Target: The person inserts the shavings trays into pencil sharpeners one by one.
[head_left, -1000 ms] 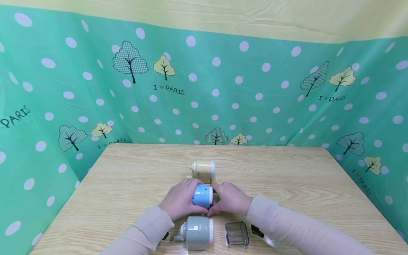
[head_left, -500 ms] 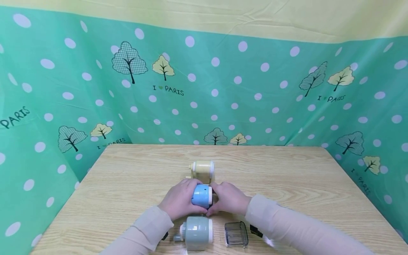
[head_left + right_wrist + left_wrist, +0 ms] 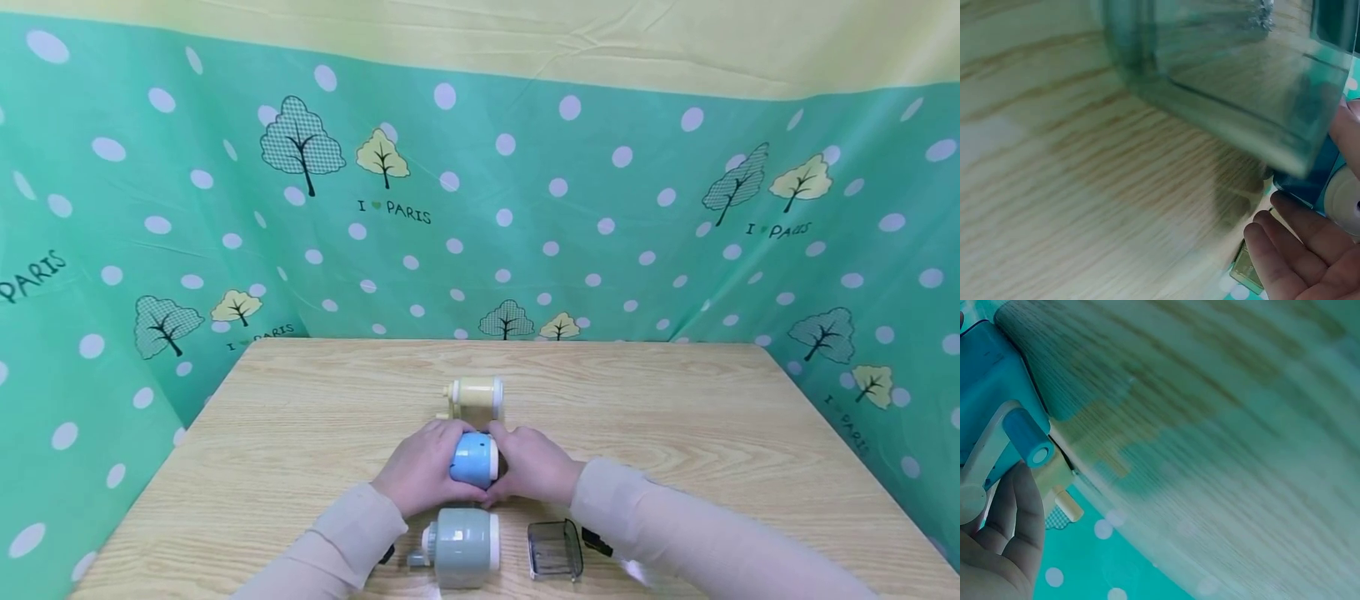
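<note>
The blue sharpener [image 3: 470, 460] sits between the yellow sharpener [image 3: 477, 392] beyond it and the grey-green sharpener [image 3: 462, 546] on the near side, and I see both hands clamped on it. The left hand [image 3: 420, 468] curls round its body, thumb near, fingers far; the right hand [image 3: 538, 467] pinches the other end from either side, by the white end ring [image 3: 493, 460]. I judge it light but stiff: a plastic shell, unlikely to give under a squeeze, though its gloss could let fingertips slide. I would take the rounded body as the main hold and spare the crank [image 3: 990, 450] (a slim white arm with a blue knob, which might turn under pressure). Whether it rests on the wood or hangs just above, I cannot tell.

The clear tray [image 3: 555, 567], smoky, boxy and thin-walled, lies right of the grey-green sharpener; I expect it to be brittle. The tabletop [image 3: 660, 400] shows pale, streaky grain, and behind it the green curtain [image 3: 525, 237], dotted and tree-printed, hangs in soft folds.
</note>
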`<state>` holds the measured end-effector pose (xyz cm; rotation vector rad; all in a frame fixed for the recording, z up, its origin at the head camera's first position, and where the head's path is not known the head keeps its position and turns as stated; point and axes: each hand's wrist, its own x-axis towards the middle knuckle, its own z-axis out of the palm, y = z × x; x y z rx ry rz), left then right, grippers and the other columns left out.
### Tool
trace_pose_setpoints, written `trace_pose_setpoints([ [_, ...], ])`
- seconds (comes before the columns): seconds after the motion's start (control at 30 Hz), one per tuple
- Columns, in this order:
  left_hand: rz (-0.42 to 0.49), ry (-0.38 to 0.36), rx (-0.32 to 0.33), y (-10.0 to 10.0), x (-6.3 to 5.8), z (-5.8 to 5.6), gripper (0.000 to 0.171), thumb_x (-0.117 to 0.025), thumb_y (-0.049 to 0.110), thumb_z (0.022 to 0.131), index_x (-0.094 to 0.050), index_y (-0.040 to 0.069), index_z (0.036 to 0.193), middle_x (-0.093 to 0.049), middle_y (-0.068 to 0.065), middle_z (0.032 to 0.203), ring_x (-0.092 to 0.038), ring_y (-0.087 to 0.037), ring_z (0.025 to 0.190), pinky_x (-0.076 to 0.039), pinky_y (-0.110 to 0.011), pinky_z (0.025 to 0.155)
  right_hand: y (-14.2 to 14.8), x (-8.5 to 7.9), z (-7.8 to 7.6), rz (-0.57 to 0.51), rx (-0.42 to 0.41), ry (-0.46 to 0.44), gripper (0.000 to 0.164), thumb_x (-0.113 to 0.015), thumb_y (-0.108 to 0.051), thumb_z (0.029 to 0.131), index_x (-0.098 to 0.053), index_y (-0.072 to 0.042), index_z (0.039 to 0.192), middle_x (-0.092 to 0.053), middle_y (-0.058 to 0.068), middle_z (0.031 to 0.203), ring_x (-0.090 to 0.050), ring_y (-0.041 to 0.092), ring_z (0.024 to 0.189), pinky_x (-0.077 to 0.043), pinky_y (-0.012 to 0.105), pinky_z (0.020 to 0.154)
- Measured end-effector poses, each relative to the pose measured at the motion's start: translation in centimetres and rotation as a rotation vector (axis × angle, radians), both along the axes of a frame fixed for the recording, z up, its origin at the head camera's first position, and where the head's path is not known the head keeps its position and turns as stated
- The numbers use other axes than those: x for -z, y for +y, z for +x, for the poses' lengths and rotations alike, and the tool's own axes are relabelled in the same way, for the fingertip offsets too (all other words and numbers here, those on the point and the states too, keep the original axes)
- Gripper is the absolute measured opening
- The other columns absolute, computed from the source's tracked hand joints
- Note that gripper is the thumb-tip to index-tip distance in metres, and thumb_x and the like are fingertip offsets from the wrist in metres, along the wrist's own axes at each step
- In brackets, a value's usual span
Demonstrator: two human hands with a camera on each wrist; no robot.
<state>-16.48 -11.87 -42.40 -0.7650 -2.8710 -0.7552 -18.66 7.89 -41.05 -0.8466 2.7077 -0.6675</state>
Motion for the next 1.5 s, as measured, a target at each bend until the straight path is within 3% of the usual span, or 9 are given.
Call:
trace_pose_setpoints([
  [0.47, 0.007, -0.008, 0.008, 0.02, -0.07, -0.06, 0.08, -0.079, 0.062, 0.066, -0.06, 0.009, 0.122, -0.063, 0.002, 0.106, -0.055, -0.014, 0.094, -0.053, -0.038, 0.08, -0.26, 0.1, -0.21, 0.005, -0.011, 0.001, 0.074, -0.089, -0.04, 0.064, -0.058, -0.008, 0.123, -0.069, 0.006, 0.099, -0.065, 0.013, 0.086, -0.056, 0.032, 0.08],
  [1.07, 0.007, -0.028, 0.024, -0.15, -0.02, -0.26, 0.083, -0.076, 0.065, 0.067, -0.059, 0.007, 0.124, -0.062, 0.001, 0.107, -0.054, -0.015, 0.096, -0.052, -0.039, 0.083, -0.52, 0.09, -0.47, 0.029, -0.064, 0.058, 0.078, -0.09, -0.041, 0.062, -0.057, -0.007, 0.124, -0.07, 0.007, 0.107, -0.065, 0.016, 0.095, -0.055, 0.034, 0.087],
  [1.5, -0.03, -0.012, 0.023, -0.14, -0.21, -0.16, 0.085, -0.074, 0.068, 0.066, -0.059, 0.009, 0.126, -0.065, -0.001, 0.112, -0.056, -0.016, 0.099, -0.054, -0.04, 0.081, -0.45, 0.09, -0.36, -0.017, -0.023, -0.028, 0.079, -0.09, -0.04, 0.062, -0.056, -0.008, 0.126, -0.069, 0.007, 0.109, -0.066, 0.017, 0.097, -0.055, 0.036, 0.087],
])
